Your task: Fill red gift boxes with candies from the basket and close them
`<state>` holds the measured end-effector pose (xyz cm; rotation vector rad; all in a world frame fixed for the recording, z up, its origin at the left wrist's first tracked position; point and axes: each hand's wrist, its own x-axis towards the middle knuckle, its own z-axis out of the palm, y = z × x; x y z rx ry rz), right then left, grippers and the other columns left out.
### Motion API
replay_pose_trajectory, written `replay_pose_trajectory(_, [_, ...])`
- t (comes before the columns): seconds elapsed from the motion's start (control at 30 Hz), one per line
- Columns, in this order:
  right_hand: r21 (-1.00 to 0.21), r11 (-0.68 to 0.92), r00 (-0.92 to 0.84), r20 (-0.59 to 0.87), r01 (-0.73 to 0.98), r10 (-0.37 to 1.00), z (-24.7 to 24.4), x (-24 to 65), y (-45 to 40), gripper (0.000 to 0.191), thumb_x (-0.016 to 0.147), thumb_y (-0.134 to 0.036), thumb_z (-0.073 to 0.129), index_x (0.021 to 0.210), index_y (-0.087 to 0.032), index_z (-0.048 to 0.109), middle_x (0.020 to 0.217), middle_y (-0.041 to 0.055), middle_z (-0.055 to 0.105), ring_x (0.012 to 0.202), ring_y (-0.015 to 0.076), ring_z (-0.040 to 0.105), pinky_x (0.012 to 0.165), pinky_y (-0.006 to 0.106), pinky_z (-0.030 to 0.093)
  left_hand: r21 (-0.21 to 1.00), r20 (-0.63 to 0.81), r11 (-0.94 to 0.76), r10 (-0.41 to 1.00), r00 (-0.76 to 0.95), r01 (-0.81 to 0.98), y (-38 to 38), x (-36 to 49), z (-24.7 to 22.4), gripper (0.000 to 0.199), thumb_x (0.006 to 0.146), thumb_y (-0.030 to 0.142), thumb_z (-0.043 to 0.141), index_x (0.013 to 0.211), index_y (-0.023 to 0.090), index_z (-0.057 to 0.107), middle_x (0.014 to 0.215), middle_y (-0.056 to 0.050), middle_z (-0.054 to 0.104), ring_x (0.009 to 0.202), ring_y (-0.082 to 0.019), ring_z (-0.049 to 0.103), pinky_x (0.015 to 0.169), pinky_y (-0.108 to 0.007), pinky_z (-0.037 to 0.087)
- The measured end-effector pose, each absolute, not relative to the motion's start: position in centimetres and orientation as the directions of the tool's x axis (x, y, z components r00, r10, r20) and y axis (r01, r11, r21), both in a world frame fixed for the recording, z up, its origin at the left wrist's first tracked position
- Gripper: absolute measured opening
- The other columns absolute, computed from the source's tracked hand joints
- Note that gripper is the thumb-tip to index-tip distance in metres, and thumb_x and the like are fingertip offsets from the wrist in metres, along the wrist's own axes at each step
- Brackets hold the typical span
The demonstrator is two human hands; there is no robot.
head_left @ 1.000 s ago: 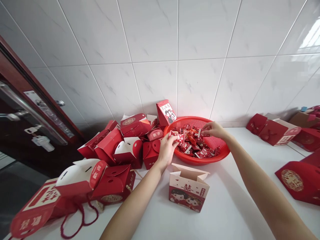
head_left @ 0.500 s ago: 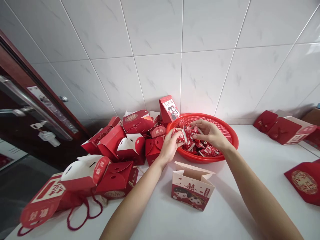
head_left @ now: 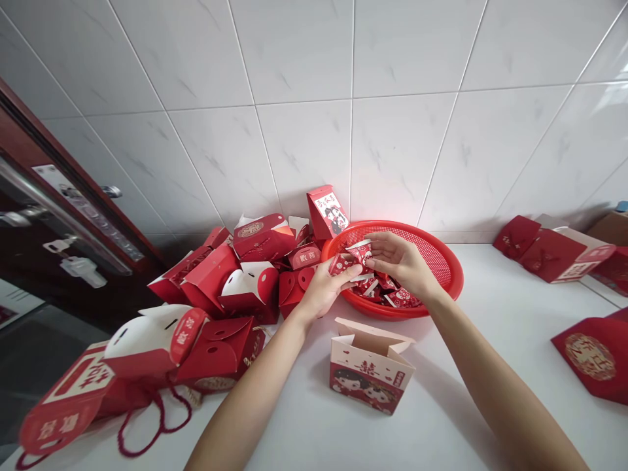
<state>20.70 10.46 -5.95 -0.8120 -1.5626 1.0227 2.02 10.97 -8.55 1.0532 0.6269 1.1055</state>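
Note:
A red plastic basket (head_left: 444, 261) with perforated sides holds several small red-and-white wrapped packets (head_left: 402, 298). Over its left part, my left hand (head_left: 321, 288) is closed on a red candy packet (head_left: 342, 263), thumb on top. My right hand (head_left: 400, 261) pinches another packet (head_left: 362, 252) at its side, just right of the left hand's one. In front of the basket stands an upright paper gift box (head_left: 370, 376) with a cartoon couple on it; its top is open and neither hand touches it.
Several red gift boxes (head_left: 258, 288) are heaped left of the basket, some with cord handles. More red boxes (head_left: 554, 252) lie at the right on the white tabletop (head_left: 490, 327). A tiled wall (head_left: 304, 150) rises behind; a dark door (head_left: 59, 248) with keys is at left.
My right hand has lifted a packet clear of the pile and brought it beside my left hand's packet. The gift box has stayed in its place.

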Motion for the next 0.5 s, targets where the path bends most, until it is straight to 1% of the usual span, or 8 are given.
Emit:
replay_pose_trajectory(0.07, [-0.899, 0.432, -0.199, 0.412, 0.071, 0.889, -5.7, 21.2, 10.6, 0.048, 0.079, -0.04, 0.081, 0.121, -0.022, 0.065, 0.112, 0.0096, 0.075, 0.11, 0.0274, 0.07, 0.097, 0.045, 0.058, 0.895, 0.078, 0.084, 0.937, 0.34, -0.439, 11.0, 2.1, -8.5, 0.041, 0.066, 0.034, 0.093, 0.099, 0.017, 0.075, 0.099, -0.006, 0.075, 0.094, -0.025, 0.075, 0.085, -0.035, 0.059])
replay_pose_trajectory(0.17, [-0.813, 0.452, -0.133, 0.435, 0.366, 0.89, -5.5, 22.6, 10.9, 0.024, 0.088, -0.033, 0.067, 0.11, -0.022, 0.071, 0.11, 0.0082, 0.076, 0.107, 0.0265, 0.07, 0.096, 0.043, 0.056, 0.866, 0.069, 0.083, 0.957, 0.282, -0.494, 11.1, 2.2, -8.6, 0.036, 0.068, 0.033, 0.092, 0.096, 0.017, 0.076, 0.099, -0.006, 0.075, 0.098, -0.025, 0.074, 0.085, -0.035, 0.06])
replay_pose_trajectory(0.2, [-0.762, 0.435, -0.155, 0.414, 0.48, 0.897, -5.6, 23.1, 11.1, 0.019, 0.089, -0.028, 0.063, 0.103, -0.022, 0.074, 0.107, 0.0073, 0.077, 0.103, 0.0258, 0.07, 0.095, 0.042, 0.056, 0.858, 0.067, 0.085, 0.959, 0.274, -0.507, 11.2, 2.3, -8.6, 0.035, 0.069, 0.032, 0.091, 0.095, 0.017, 0.076, 0.099, -0.006, 0.075, 0.099, -0.025, 0.073, 0.086, -0.036, 0.06])
replay_pose_trajectory(0.27, [-0.654, 0.388, -0.259, 0.29, 0.65, 0.921, -6.0, 23.9, 11.5, 0.021, 0.087, -0.02, 0.059, 0.094, -0.023, 0.078, 0.103, 0.0054, 0.078, 0.097, 0.0248, 0.07, 0.093, 0.039, 0.055, 0.846, 0.064, 0.095, 0.959, 0.277, -0.524, 11.3, 2.3, -8.6, 0.033, 0.07, 0.03, 0.091, 0.096, 0.016, 0.075, 0.1, -0.007, 0.075, 0.101, -0.026, 0.072, 0.089, -0.039, 0.059])
replay_pose_trajectory(0.33, [-0.589, 0.345, -0.338, 0.127, 0.731, 0.933, -6.7, 24.3, 11.8, 0.025, 0.083, -0.016, 0.062, 0.097, -0.025, 0.08, 0.106, 0.0045, 0.079, 0.096, 0.0251, 0.071, 0.09, 0.037, 0.055, 0.839, 0.062, 0.098, 0.96, 0.273, -0.535, 11.3, 2.3, -8.7, 0.03, 0.072, 0.028, 0.089, 0.095, 0.016, 0.075, 0.099, -0.007, 0.075, 0.101, -0.026, 0.072, 0.092, -0.041, 0.058])
replay_pose_trajectory(0.37, [-0.577, 0.329, -0.352, 0.076, 0.748, 0.933, -7.0, 24.4, 11.9, 0.026, 0.081, -0.016, 0.064, 0.098, -0.025, 0.081, 0.106, 0.0044, 0.079, 0.095, 0.0256, 0.071, 0.088, 0.037, 0.055, 0.837, 0.061, 0.097, 0.961, 0.269, -0.538, 11.4, 2.3, -8.7, 0.029, 0.073, 0.027, 0.089, 0.095, 0.016, 0.075, 0.098, -0.006, 0.075, 0.101, -0.026, 0.072, 0.093, -0.042, 0.058])
replay_pose_trajectory(0.43, [-0.583, 0.302, -0.34, 0.047, 0.754, 0.939, -7.4, 24.4, 12.2, 0.023, 0.081, -0.019, 0.065, 0.097, -0.025, 0.08, 0.103, 0.0045, 0.079, 0.093, 0.0263, 0.072, 0.085, 0.037, 0.055, 0.834, 0.058, 0.098, 0.963, 0.265, -0.543, 11.4, 2.3, -8.8, 0.026, 0.074, 0.026, 0.088, 0.094, 0.016, 0.075, 0.098, -0.006, 0.075, 0.101, -0.026, 0.072, 0.094, -0.042, 0.057])
replay_pose_trajectory(0.5, [-0.6, 0.291, -0.314, 0.07, 0.745, 0.947, -7.6, 24.6, 12.4, 0.017, 0.085, -0.025, 0.063, 0.091, -0.023, 0.078, 0.098, 0.0054, 0.079, 0.09, 0.0262, 0.071, 0.083, 0.038, 0.054, 0.834, 0.053, 0.104, 0.963, 0.266, -0.543, 11.4, 2.2, -8.8, 0.023, 0.075, 0.025, 0.087, 0.094, 0.017, 0.075, 0.098, -0.006, 0.075, 0.101, -0.025, 0.072, 0.093, -0.041, 0.058])
